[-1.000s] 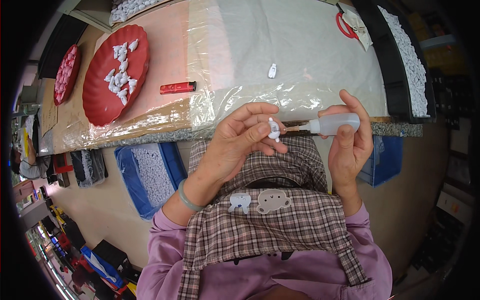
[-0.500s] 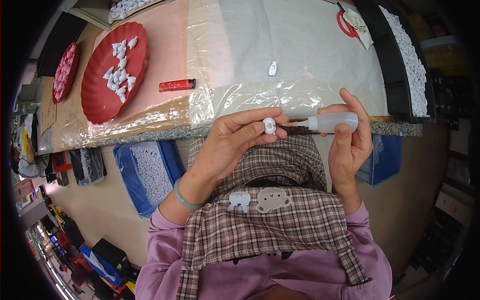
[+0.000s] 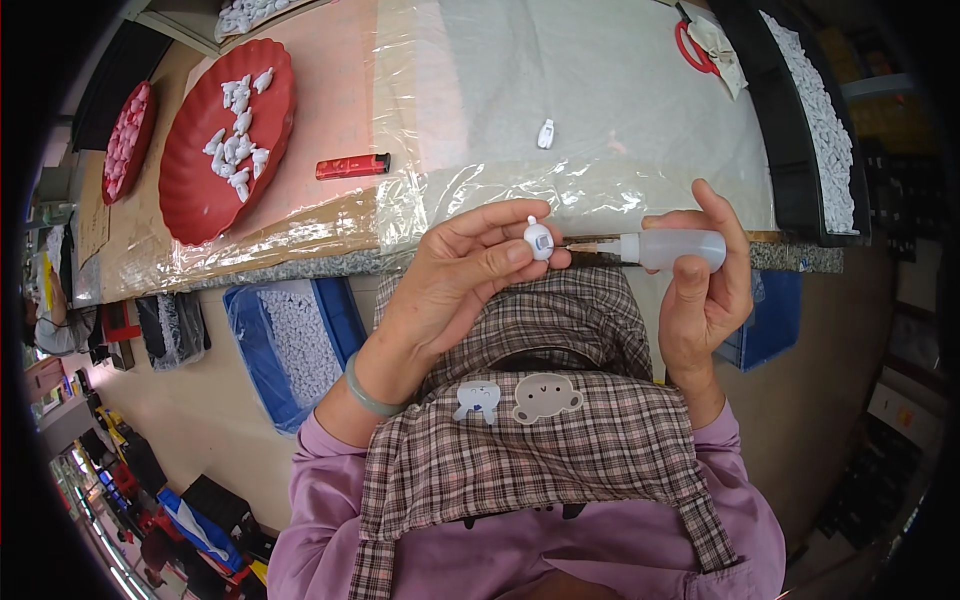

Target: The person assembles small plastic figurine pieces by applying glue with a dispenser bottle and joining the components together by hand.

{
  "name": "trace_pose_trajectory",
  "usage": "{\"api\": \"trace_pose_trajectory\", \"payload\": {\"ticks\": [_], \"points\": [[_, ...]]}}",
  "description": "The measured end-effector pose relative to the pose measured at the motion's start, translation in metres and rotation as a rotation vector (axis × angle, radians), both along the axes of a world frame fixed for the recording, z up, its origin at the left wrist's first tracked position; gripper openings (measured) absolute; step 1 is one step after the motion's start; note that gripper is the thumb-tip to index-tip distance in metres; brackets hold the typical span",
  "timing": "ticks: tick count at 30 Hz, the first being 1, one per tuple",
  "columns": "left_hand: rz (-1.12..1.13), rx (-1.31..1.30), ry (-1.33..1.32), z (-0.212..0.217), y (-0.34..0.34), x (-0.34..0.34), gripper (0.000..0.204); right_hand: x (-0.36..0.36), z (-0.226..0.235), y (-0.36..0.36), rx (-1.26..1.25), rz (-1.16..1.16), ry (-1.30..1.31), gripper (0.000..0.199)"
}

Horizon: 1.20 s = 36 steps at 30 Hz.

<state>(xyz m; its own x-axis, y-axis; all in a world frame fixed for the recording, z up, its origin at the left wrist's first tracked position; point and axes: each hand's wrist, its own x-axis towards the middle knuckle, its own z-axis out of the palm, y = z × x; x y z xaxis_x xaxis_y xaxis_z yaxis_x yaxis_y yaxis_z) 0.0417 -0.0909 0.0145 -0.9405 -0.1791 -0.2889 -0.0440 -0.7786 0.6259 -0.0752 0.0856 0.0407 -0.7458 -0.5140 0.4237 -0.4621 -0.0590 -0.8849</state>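
Between thumb and fingers, my left hand (image 3: 470, 258) pinches a small white plastic piece (image 3: 539, 242), rounded, with a knob on top and a dark square recess facing up. My right hand (image 3: 705, 285) is closed round a translucent squeeze bottle (image 3: 683, 249) lying sideways. Its thin needle-like nozzle (image 3: 590, 247) points left at the white piece, its tip close beside it; whether they touch I cannot tell. Both hands are over the table's near edge. Farther off on the table lies another small white piece (image 3: 546, 134).
At left, a red scalloped plate (image 3: 185, 190) bears several white figurines, beside a smaller red dish (image 3: 146, 103) of pink pieces. A red lighter (image 3: 352, 166) lies nearby. Red-handled scissors (image 3: 692, 50) and a black tray (image 3: 775, 130) of white pieces are right. Blue crates (image 3: 345, 320) stand below.
The white piece has been turned in my left fingers, so its knob and square recess now show. My right hand has drawn the bottle slightly to the right.
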Motion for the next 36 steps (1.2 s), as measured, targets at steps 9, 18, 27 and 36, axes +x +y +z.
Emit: {"api": "trace_pose_trajectory", "payload": {"ticks": [9, 18, 27, 36], "points": [[-0.025, -0.054, -0.009, -0.001, -0.001, 0.001, 0.036, 0.000, 0.001, 0.003, 0.092, 0.002, 0.128, 0.057], [-0.021, -0.048, -0.018, -0.004, 0.000, 0.002, 0.037, 0.000, -0.001, 0.002, 0.087, 0.000, 0.152, 0.056], [-0.027, -0.042, -0.017, -0.007, 0.000, 0.003, 0.036, 0.001, -0.002, 0.003, 0.113, -0.007, 0.166, 0.056], [-0.030, -0.027, -0.004, -0.009, 0.000, 0.003, 0.036, 0.003, 0.000, 0.003, 0.139, -0.031, 0.196, 0.057]]}}
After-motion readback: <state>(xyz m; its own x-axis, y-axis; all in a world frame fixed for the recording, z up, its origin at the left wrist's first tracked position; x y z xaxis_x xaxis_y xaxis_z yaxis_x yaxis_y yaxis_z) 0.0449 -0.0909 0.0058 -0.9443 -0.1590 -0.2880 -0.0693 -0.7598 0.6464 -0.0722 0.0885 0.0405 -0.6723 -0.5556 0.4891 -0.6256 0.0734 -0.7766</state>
